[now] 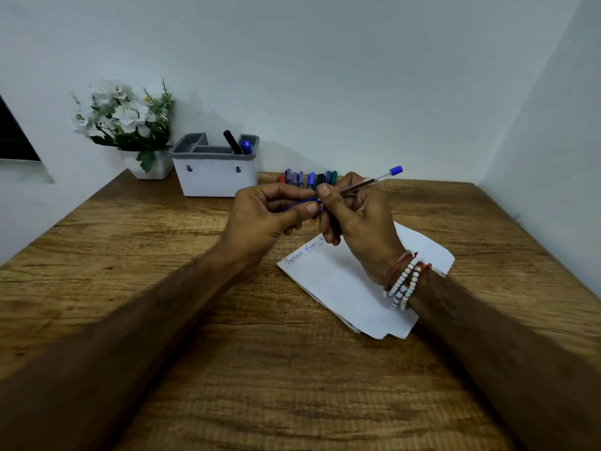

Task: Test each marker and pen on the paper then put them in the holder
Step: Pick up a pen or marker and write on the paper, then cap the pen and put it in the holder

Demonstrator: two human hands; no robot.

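Both forearms are bare, with no sleeves showing anywhere up to the lower edge of the view. The left hand (pixel 270 213) wears no ring, watch or band. Around the wrist of the right hand (pixel 361 219) sit several loops of small round white beads (pixel 403 284), wound together with thin red thread (pixel 422 266) that ends in a short loose knot.

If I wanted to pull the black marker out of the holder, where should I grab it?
Grab the black marker by its top end, coming from above. It stands leaning in the holder beside a blue marker, so only the upper part sticks out; the rest is hidden inside. Pinching that bare end and lifting along its tilt should probably work best.
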